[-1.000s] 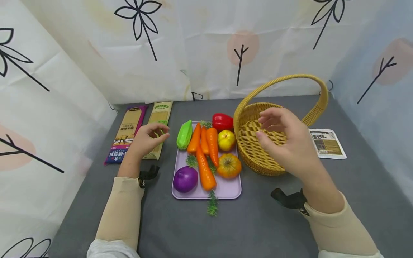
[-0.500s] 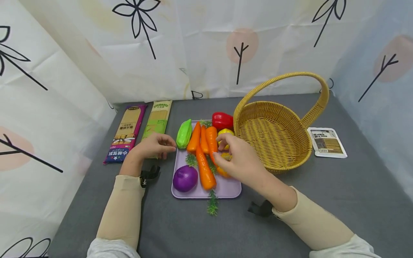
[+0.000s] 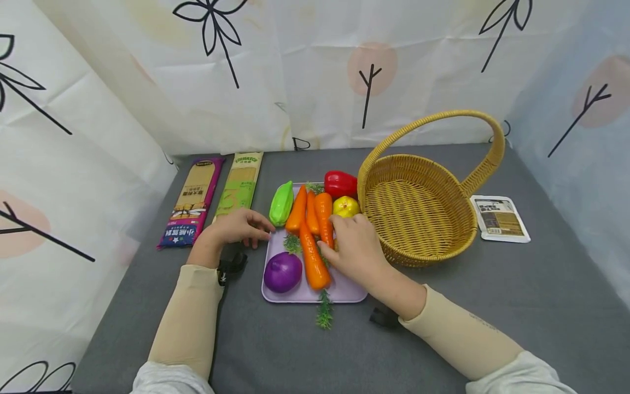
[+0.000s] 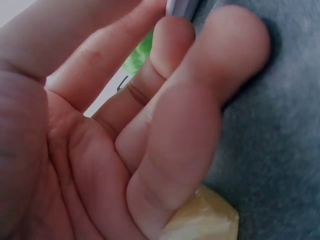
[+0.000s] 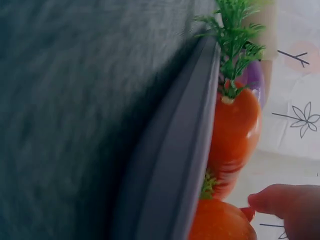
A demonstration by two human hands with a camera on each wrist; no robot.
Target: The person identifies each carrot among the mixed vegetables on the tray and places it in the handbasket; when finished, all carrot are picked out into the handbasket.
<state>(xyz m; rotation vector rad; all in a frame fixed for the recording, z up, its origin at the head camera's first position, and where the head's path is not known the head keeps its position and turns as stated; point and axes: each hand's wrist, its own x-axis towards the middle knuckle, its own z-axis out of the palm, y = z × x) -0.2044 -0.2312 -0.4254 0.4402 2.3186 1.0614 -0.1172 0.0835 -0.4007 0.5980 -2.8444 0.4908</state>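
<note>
On the lilac tray lie several orange carrots, a purple onion-shaped vegetable, a green ridged vegetable, a red bell pepper and a yellow round fruit. My left hand holds the tray's left rim with its fingertips. My right hand reaches over the tray's right side, fingers and thumb spread at the right-hand carrot. Beneath it, hidden in the head view, an orange pumpkin shows in the right wrist view close to the thumb.
The wicker basket with its tall handle stands right of the tray. A flat white package lies beyond it. At the left are a purple packet and a green packet. Printed cloth hangs behind.
My right hand has moved left from over the basket and down to the carrots and pumpkin. My left hand has come right, from over the green packet to the tray's rim.
</note>
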